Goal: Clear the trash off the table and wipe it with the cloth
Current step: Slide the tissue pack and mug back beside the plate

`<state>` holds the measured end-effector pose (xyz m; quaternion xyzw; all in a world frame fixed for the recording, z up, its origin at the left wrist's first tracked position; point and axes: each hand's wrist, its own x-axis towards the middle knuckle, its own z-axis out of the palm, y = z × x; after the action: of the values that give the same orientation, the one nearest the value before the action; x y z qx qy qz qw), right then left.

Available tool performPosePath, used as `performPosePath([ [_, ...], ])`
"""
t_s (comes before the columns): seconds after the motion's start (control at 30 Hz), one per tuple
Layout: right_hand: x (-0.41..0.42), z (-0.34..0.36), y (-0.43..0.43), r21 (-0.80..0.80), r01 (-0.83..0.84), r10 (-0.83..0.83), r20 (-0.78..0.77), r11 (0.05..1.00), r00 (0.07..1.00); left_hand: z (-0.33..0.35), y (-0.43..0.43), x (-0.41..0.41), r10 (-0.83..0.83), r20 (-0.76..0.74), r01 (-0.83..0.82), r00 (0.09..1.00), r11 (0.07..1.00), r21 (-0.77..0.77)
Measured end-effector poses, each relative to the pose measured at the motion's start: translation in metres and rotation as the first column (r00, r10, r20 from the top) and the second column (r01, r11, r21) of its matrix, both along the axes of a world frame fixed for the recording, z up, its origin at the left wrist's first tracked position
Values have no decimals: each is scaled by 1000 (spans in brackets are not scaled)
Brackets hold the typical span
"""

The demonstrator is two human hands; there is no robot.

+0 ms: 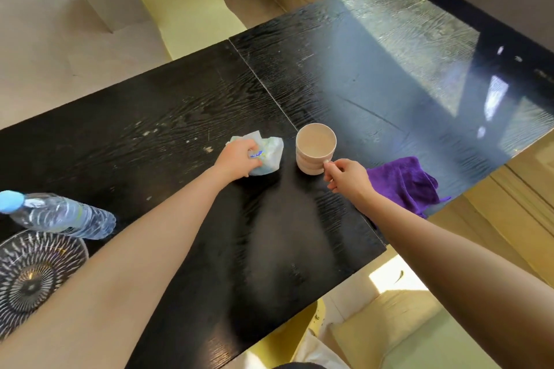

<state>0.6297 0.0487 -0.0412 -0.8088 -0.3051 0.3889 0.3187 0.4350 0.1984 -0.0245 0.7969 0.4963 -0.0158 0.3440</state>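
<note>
A crumpled white-and-blue wrapper [269, 156] lies mid-table on the black wooden table [150, 129]. My left hand [236, 160] is closed over its left side. A beige ribbed mug [314, 148] stands upright just right of the wrapper, and my right hand [347, 178] pinches its handle at the lower right. A purple cloth [401, 181] lies bunched at the table's near right edge, behind my right wrist. A clear plastic water bottle [60, 216] with a blue cap lies on its side at the far left.
A glass dish [33, 275] with a radial pattern sits at the left near corner, below the bottle. Yellow chairs stand at the far side [180, 3] and the near side [398, 329]. Pale crumbs or smears [168, 132] mark the table left of the wrapper.
</note>
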Motion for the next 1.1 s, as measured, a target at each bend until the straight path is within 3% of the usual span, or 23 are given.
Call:
performPosePath([
  [0.47,-130,13,53,64,-390,390,7,919,921,20,-66,-173,339,31,-338,940,940,-38],
  [0.77,-227,11,78,2,-696,694,-71,718,716,16,-152,-292,562,0,-562,827,827,-20],
  [0.93,-282,7,82,-13,-794,786,-132,608,604,22,-176,-328,566,-28,-565,824,825,33],
  [1.1,-325,1,80,-33,-833,820,-156,552,550,26,-189,-346,584,6,-584,811,811,42],
])
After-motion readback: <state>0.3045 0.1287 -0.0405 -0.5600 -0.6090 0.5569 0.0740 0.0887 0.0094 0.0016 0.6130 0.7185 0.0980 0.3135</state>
